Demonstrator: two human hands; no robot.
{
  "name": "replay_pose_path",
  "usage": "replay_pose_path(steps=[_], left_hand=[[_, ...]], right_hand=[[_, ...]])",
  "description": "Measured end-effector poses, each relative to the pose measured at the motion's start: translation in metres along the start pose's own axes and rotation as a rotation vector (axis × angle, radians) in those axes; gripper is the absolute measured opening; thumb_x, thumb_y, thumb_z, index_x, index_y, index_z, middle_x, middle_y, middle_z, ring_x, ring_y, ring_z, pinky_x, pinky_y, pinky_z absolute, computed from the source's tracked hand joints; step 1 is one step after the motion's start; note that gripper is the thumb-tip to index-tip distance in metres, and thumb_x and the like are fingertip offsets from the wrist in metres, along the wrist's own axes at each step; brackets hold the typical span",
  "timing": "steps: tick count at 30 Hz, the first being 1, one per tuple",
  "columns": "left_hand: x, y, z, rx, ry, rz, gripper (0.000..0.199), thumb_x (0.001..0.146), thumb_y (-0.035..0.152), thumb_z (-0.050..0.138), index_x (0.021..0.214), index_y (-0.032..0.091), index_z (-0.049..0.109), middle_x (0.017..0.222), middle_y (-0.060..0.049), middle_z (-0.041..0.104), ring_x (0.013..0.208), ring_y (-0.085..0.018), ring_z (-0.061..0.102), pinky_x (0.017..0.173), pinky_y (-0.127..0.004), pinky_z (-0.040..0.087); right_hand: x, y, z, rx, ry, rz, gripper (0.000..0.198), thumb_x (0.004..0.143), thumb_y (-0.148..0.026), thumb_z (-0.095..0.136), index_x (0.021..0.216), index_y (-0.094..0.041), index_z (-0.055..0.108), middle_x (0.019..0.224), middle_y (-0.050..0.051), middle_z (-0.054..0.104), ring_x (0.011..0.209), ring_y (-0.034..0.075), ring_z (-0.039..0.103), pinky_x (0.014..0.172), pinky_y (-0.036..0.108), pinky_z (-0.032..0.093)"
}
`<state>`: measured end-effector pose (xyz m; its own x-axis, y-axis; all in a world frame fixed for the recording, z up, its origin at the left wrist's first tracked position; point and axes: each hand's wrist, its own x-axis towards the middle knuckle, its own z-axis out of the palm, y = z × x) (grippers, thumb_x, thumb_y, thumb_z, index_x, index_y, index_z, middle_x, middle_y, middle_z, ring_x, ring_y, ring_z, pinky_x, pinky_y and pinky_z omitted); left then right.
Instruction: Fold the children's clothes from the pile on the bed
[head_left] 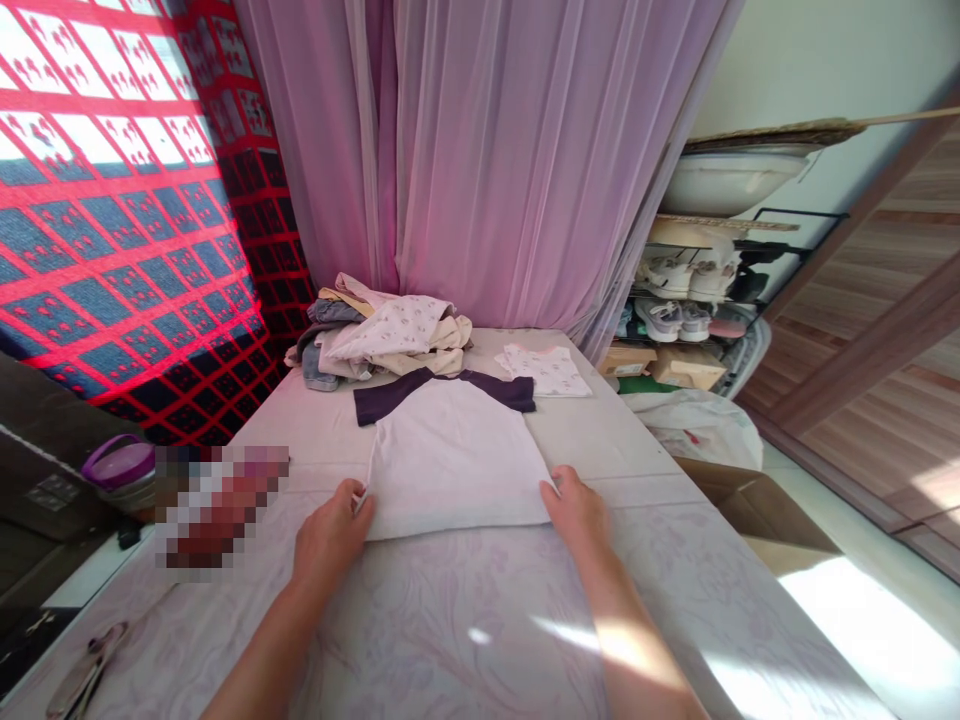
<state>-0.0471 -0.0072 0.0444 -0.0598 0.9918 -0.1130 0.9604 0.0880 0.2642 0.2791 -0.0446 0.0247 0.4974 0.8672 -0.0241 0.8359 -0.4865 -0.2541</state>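
1. Purple curtains are hanging behind the bed, and on the bed the shirt is lying flat, just in front of the person.
2. Its collar is pointing away, toward the curtains; its long axis is running from the near hem to this collar, while dark sleeves are spreading to both sides.
3. The left hand is pinching the left lower corner, thumb and fingers nearly closed on the cloth; the right hand is pinching the right one similarly.
4. Judging by this, the hands are straightening the shirt; the next move is probably calling for an even pull, with both corners held level.
5. Farther out, a clothes pile is lying behind the left sleeve, and a folded garment is resting behind the right.
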Motion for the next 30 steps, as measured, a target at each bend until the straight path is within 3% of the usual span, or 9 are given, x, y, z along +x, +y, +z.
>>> replay_pose_path(steps=[6,9,12,15,19,24,30], left_hand=[[-0.005,-0.004,-0.01,0.174,-0.122,-0.01,0.049,0.091,0.039,0.038,0.137,0.021,0.041,0.112,-0.012,0.069,0.101,-0.032,0.066,0.078,-0.04,0.048],[0.004,0.002,-0.014,0.242,-0.006,0.072,0.053,0.087,0.027,0.045,0.139,0.016,0.042,0.124,-0.016,0.063,0.112,-0.031,0.06,0.086,-0.042,0.048],[0.024,0.026,-0.006,0.235,0.174,0.34,0.046,0.086,0.023,0.047,0.131,0.017,0.052,0.144,-0.015,0.047,0.131,-0.031,0.044,0.104,-0.045,0.038],[0.046,0.065,0.017,0.136,0.084,0.576,0.044,0.094,0.033,0.04,0.135,0.022,0.05,0.147,-0.008,0.046,0.137,-0.028,0.037,0.112,-0.048,0.03],[0.061,0.097,0.048,0.132,0.013,0.626,0.049,0.097,0.042,0.034,0.142,0.024,0.042,0.151,-0.007,0.04,0.14,-0.027,0.032,0.113,-0.052,0.025],[0.06,0.075,0.059,0.172,0.074,0.57,0.055,0.096,0.049,0.034,0.144,0.024,0.04,0.153,-0.008,0.035,0.142,-0.029,0.029,0.114,-0.052,0.023],[0.063,0.044,0.054,0.184,0.151,0.444,0.056,0.095,0.048,0.035,0.143,0.021,0.042,0.152,-0.01,0.037,0.142,-0.03,0.028,0.115,-0.05,0.022]], right_hand=[[-0.003,0.003,-0.009,-0.102,-0.097,0.027,0.039,0.09,-0.037,0.046,0.126,-0.023,0.054,0.095,0.009,0.071,0.087,0.025,0.066,0.071,0.033,0.044],[0.001,-0.001,-0.009,-0.112,0.016,-0.07,0.038,0.089,-0.032,0.047,0.124,-0.02,0.057,0.113,0.012,0.066,0.099,0.025,0.063,0.079,0.034,0.045],[0.009,-0.021,-0.004,-0.081,0.16,-0.289,0.039,0.092,-0.029,0.043,0.126,-0.02,0.058,0.134,0.012,0.055,0.119,0.023,0.052,0.096,0.035,0.04],[0.019,-0.049,0.008,-0.048,0.112,-0.468,0.044,0.095,-0.03,0.038,0.136,-0.021,0.05,0.148,0.009,0.042,0.135,0.022,0.036,0.11,0.038,0.028],[0.027,-0.065,0.029,-0.087,-0.04,-0.47,0.05,0.097,-0.038,0.035,0.144,-0.023,0.04,0.155,0.008,0.029,0.142,0.024,0.024,0.114,0.049,0.017],[0.028,-0.057,0.042,-0.1,-0.073,-0.443,0.052,0.097,-0.044,0.033,0.145,-0.025,0.038,0.156,0.008,0.027,0.143,0.023,0.022,0.114,0.051,0.013],[0.028,-0.067,0.036,-0.088,-0.1,-0.406,0.052,0.097,-0.041,0.033,0.145,-0.023,0.038,0.156,0.01,0.028,0.142,0.025,0.023,0.113,0.054,0.014]])
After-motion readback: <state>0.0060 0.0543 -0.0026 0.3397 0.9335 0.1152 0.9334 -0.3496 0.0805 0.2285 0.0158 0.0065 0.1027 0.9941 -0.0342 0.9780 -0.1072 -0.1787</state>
